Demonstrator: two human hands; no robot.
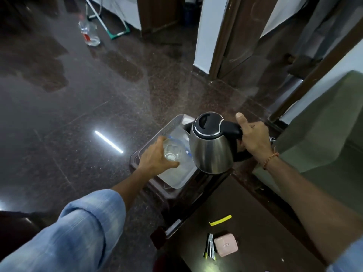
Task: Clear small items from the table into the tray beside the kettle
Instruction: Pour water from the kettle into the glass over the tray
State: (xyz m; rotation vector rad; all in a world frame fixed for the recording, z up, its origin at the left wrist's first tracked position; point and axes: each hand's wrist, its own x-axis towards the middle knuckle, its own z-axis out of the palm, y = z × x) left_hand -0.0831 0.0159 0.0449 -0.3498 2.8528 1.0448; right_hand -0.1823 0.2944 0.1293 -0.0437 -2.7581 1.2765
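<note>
My left hand (157, 157) grips a clear drinking glass (172, 151) over the translucent plastic tray (167, 128), which sits on a dark stool. My right hand (254, 137) holds the black handle of the steel kettle (211, 146), thumb up; the kettle is beside the tray, at its right. On the dark table near the bottom lie a yellow strip (220, 220), a pink square case (225, 245) and a metal clip-like tool with pens (210, 246).
The dark brown stool (167, 195) stands against the table's left edge. A green cushioned seat (324, 134) is on the right. On the polished floor stand a plastic bottle (89, 32) and a green-based stand (117, 34). A door frame (220, 46) rises behind.
</note>
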